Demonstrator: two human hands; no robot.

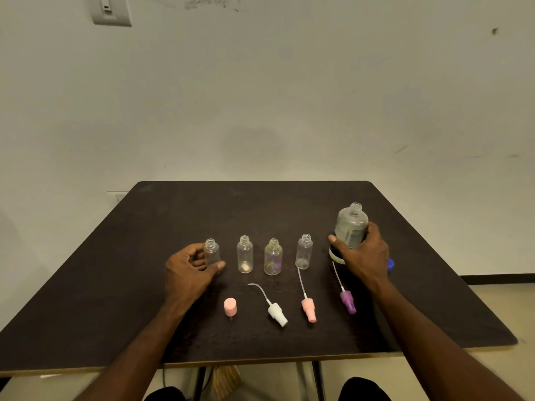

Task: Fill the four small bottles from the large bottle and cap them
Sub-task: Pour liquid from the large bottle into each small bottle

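Table: a dark, square top with rounded far corners, standing against a pale wall.
Small bottles: 4 clear bottles stand upright and uncapped in a row across the middle of the table, with gaps between them.
First bottle: at the left end of the row, held by the left hand.
Second bottle: next to the right, standing free.
Third bottle: standing free, with a faint purple tint showing through it.
Fourth bottle: at the right end of the row, standing free.
Left hand: fingers and thumb curl around the first bottle, grasping it.
Large bottle: upright and uncapped, to the right of the row, with a printed label.
Right hand: wraps around the large bottle's lower body, gripping it.
Blue cap: lies on the table just behind the right hand, partly hidden.
Spray caps: 4 lie in a row nearer the person, in front of the bottles.
Pink cap: leftmost, standing on end.
White cap: lying down, its curved tube reaching toward the second bottle.
Second pink cap: lying down, its tube touching the fourth bottle's base.
Purple cap: lying down, its tube pointing toward the large bottle.
Open room: bare tabletop behind the bottles, at the far left, and along the near edge between the forearms.
Wall plate: high on the wall at upper left.
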